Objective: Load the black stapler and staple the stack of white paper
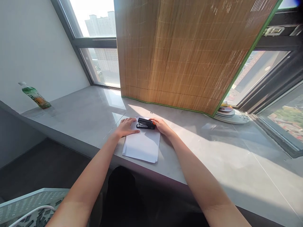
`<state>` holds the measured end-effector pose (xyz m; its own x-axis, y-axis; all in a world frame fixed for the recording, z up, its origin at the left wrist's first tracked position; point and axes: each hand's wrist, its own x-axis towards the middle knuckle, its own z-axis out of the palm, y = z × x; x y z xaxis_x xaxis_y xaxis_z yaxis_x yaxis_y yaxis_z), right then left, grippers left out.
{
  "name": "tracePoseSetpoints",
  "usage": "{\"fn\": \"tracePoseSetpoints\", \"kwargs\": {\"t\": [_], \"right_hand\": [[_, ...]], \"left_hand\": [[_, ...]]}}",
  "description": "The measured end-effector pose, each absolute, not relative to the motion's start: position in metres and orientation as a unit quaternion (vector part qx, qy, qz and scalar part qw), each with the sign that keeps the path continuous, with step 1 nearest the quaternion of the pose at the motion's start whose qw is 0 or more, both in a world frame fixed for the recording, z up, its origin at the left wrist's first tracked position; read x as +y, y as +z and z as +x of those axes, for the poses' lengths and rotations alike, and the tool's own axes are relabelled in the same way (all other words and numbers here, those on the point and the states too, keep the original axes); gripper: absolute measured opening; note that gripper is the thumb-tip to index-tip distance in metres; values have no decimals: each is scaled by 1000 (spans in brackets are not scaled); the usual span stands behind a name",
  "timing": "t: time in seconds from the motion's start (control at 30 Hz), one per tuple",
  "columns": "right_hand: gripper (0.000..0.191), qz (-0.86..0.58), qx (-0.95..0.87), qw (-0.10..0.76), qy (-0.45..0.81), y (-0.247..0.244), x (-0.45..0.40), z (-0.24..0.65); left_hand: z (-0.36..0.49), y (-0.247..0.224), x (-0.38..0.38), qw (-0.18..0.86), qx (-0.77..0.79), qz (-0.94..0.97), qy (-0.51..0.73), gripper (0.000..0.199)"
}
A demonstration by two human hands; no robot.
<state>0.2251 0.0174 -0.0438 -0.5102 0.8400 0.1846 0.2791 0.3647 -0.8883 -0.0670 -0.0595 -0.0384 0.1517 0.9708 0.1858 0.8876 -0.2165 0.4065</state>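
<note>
White sheets of paper (143, 145) lie on the pale stone ledge, close to its front edge. A black stapler (146, 124) rests over their far end, its open-looking jaw pointing left. My right hand (161, 125) grips the stapler's right end, where a small orange spot shows by the fingers. On the left edge of the paper lies my left hand (127, 127), fingers and thumb spread apart, just left of the stapler. Nothing is held in it.
A green-labelled bottle (36, 97) stands at the far left. Stacked plates (230, 115) sit at the right by the window. A bamboo blind (175, 56) hangs behind the ledge (80, 113). A white basket (35, 197) is at lower left.
</note>
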Motion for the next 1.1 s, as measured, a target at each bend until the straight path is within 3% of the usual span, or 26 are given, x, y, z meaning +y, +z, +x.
{"fn": "tracePoseSetpoints", "kwargs": {"t": [0.17, 0.3, 0.43, 0.53, 0.67, 0.77, 0.97, 1.1], "right_hand": [[36, -394, -737, 345, 428, -38, 10, 225], [35, -361, -763, 368, 391, -34, -2, 221], [36, -356, -784, 367, 352, -31, -15, 212], [30, -348, -763, 438, 324, -26, -27, 201], [26, -285, -791, 512, 175, -19, -46, 184], [32, -192, -854, 477, 82, -16, -57, 172], [37, -140, -913, 381, 37, -19, -61, 161], [31, -203, -866, 451, 77, -17, -59, 165]], "left_hand": [[-71, -37, -61, 173, 627, 706, 280, 92], [-73, -36, -62, 237, 589, 669, 387, 87], [-76, -27, -65, 257, 513, 585, 573, 75], [-80, -16, -68, 356, 439, 457, 687, 85], [-80, -8, -71, 524, 370, 352, 681, 95], [-75, -9, -72, 598, 351, 336, 637, 95], [-71, -8, -70, 628, 346, 312, 623, 75], [-74, -9, -66, 592, 362, 271, 667, 50]]}}
